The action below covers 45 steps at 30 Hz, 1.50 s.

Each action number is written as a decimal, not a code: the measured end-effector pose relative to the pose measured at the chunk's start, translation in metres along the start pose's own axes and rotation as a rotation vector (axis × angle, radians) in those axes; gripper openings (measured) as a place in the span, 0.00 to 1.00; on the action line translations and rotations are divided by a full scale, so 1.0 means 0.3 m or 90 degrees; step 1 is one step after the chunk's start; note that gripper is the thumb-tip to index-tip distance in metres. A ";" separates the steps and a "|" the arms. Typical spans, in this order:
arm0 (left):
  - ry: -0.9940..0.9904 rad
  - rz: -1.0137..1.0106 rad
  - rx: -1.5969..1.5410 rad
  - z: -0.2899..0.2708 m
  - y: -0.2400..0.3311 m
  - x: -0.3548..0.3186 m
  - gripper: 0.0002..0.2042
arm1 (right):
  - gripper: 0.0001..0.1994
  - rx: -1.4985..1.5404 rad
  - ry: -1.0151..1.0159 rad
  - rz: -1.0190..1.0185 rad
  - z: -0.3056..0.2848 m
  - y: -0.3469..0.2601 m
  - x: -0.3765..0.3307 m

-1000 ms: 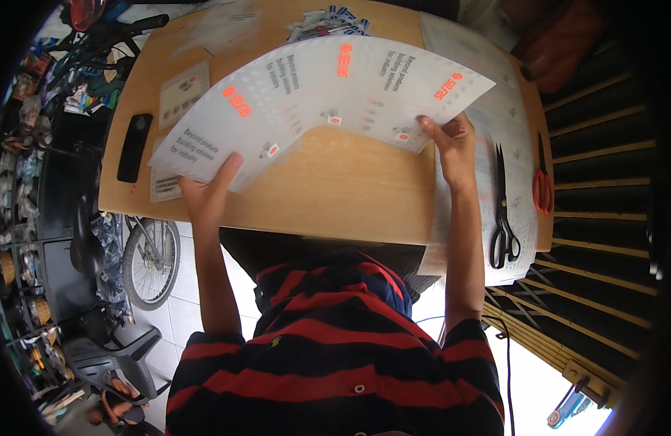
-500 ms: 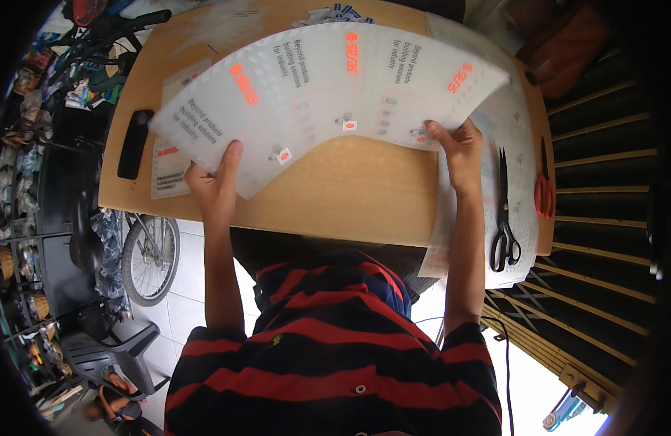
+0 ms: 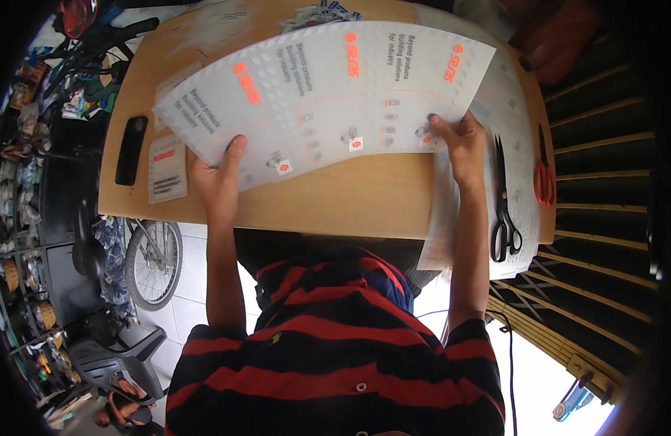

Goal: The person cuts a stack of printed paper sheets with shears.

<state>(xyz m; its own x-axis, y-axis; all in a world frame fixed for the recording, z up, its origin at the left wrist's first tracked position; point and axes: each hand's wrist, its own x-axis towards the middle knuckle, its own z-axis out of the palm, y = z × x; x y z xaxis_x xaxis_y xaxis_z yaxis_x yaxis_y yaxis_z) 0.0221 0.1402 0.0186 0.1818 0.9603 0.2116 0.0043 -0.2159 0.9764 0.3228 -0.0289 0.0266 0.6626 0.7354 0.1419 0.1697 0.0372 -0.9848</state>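
A wide translucent plastic sheet (image 3: 328, 94), printed in orange and grey, is held up over the wooden table (image 3: 335, 200). My left hand (image 3: 221, 173) grips its lower left part, thumb on top and fingers hidden underneath. At its lower right corner my right hand (image 3: 463, 149) pinches the edge the same way. The sheet bows slightly between the two hands. Close to my right forearm lie black-handled scissors (image 3: 504, 207), resting on more printed plastic sheets (image 3: 521, 254).
Red-handled scissors (image 3: 545, 182) lie at the table's right edge. On the left are a black phone (image 3: 132, 150) and small printed plastic pieces (image 3: 168, 171). Blue and white bits (image 3: 328, 13) sit at the far edge. A bicycle wheel (image 3: 154, 263) stands left below the table.
The sheet's lower middle has come down toward me, and its curve has flattened. Its right corner has shifted slightly left. Both hands keep their hold.
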 end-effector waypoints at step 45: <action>-0.135 -0.125 0.121 0.212 -0.062 -0.140 0.15 | 0.11 -0.827 0.143 0.149 -0.418 -0.043 -0.578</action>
<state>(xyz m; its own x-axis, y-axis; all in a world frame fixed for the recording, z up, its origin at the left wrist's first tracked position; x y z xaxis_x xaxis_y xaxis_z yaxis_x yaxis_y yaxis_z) 0.0770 0.0927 -0.0112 0.3596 0.9330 -0.0122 0.2383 -0.0791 0.9680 0.2972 -0.2419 0.0272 0.8548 0.5048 0.1206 0.5190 -0.8316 -0.1976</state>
